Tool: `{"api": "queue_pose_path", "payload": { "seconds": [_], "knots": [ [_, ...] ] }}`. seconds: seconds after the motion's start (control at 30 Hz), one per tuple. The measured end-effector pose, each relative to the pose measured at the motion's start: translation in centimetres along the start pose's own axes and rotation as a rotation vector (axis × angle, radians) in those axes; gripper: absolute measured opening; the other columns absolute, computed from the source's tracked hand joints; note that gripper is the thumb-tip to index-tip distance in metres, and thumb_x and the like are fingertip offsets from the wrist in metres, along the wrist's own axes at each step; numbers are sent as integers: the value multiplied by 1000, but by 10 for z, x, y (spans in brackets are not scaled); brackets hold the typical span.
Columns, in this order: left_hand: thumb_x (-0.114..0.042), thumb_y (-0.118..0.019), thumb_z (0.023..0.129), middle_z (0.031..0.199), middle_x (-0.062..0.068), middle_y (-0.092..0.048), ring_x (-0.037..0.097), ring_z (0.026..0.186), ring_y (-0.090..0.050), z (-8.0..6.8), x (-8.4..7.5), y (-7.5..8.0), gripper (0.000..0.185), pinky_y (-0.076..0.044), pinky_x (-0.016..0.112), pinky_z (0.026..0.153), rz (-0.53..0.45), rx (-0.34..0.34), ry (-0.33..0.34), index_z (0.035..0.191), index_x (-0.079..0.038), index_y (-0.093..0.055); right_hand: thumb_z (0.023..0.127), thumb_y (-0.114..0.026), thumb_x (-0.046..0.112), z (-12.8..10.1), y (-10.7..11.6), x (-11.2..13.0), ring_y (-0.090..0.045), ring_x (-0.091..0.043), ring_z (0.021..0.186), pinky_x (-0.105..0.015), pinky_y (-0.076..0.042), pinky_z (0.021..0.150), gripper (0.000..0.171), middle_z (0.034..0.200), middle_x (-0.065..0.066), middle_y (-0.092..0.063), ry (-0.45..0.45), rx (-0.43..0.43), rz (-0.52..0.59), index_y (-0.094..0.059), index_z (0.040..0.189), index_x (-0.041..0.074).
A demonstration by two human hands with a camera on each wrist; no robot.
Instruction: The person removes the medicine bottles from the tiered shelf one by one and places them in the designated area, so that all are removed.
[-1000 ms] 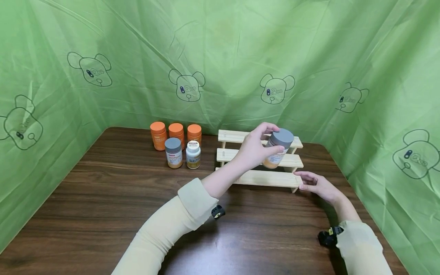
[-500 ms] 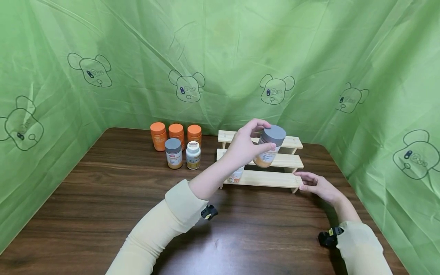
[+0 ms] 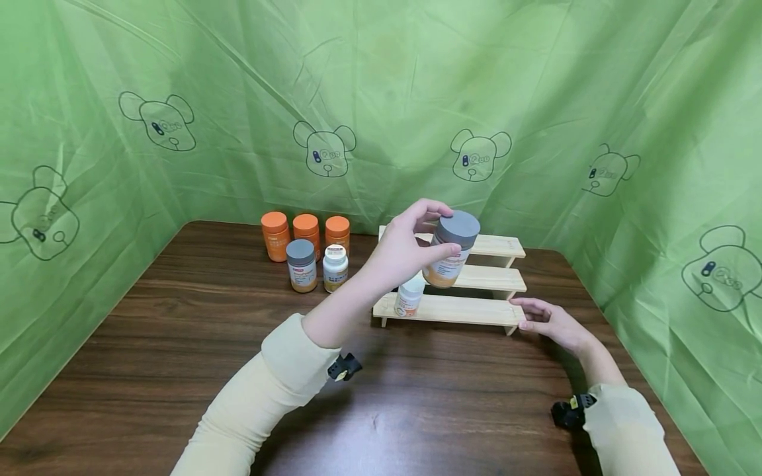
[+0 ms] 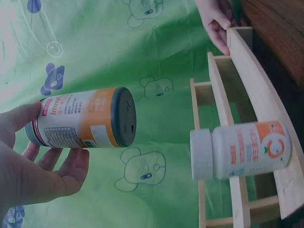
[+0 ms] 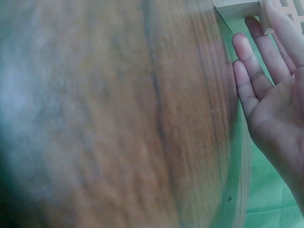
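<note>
My left hand point(image 3: 397, 250) grips a jar with a grey lid point(image 3: 450, 250) near its top, thumb in front and fingers behind. The jar is held tilted in the air before the three-step wooden display stand point(image 3: 470, 311). In the left wrist view its dark base and orange-white label point(image 4: 78, 118) show. On the lowest step, at the left end, stands a white pill bottle point(image 3: 410, 297), partly behind my left hand's forearm side. My right hand point(image 3: 553, 324) holds the right end of that lowest step between thumb and fingers; some fingers stay loose in the right wrist view point(image 5: 280, 90).
Left of the stand, three orange jars point(image 3: 276, 237) stand in a back row on the brown table point(image 3: 196, 344). Before them are another grey-lidded jar point(image 3: 301, 266) and a small white-capped bottle point(image 3: 335, 270). Green cloth point(image 3: 405, 79) hangs behind and at both sides.
My left hand has moved leftward and slightly up with the grey-lidded jar, and the white pill bottle on the lowest step has come into sight. My right hand stays at the stand's end.
</note>
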State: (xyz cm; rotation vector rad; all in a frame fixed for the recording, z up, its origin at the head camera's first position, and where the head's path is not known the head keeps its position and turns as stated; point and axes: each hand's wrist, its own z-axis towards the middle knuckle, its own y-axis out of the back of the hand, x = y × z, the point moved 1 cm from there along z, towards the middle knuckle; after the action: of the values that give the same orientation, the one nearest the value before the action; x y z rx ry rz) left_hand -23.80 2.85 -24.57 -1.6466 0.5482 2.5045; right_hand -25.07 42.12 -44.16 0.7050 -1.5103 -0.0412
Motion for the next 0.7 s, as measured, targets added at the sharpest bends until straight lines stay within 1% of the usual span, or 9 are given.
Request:
{"api": "queue_pose_path", "payload": {
  "seconds": [0.2,0.27,0.4,0.5,0.63,0.7],
  "knots": [
    [-23,-79,77,119,-5,-63,11,104,-61,-6,0,11,44,-50,35,87,22,-30,-38,115,-24,-58,90,-64,9,0,0,-1,-60,-5,104,-21,-51,82,53,117,8,-63,5,9,11,-43,138,1],
    [-23,-79,77,118,-5,-63,11,103,-61,-9,-1,15,44,-51,34,85,17,-34,-47,115,-25,-57,90,-64,10,0,0,0,-60,-5,104,-21,-51,82,53,117,8,-63,5,9,12,-43,138,1],
    [-23,-79,77,116,-4,-64,12,101,-61,-15,-2,22,44,-52,37,83,-9,-44,-69,116,-25,-57,90,-63,10,0,0,0,-60,-4,105,-21,-51,82,53,118,8,-63,18,19,8,-43,138,1],
    [-22,-78,78,116,-3,-63,12,102,-60,-20,-2,25,44,-52,40,85,-10,-65,-109,116,-23,-57,90,-63,10,0,0,0,-60,-5,105,-21,-51,82,53,118,8,-63,19,18,6,-43,138,1],
    [-20,-77,79,117,-3,-62,11,104,-59,-25,-2,30,44,-50,38,86,-5,-101,-164,117,-21,-56,90,-64,11,0,0,-1,-60,-5,104,-21,-51,82,52,118,7,-63,2,5,-2,-44,137,2],
    [-18,-76,79,116,-3,-62,11,103,-59,-28,-2,33,43,-50,38,84,-21,-112,-177,117,-20,-56,90,-64,11,0,0,-1,-60,-5,104,-22,-51,82,52,118,6,-63,-1,0,-5,-44,137,3]
  ]
}}
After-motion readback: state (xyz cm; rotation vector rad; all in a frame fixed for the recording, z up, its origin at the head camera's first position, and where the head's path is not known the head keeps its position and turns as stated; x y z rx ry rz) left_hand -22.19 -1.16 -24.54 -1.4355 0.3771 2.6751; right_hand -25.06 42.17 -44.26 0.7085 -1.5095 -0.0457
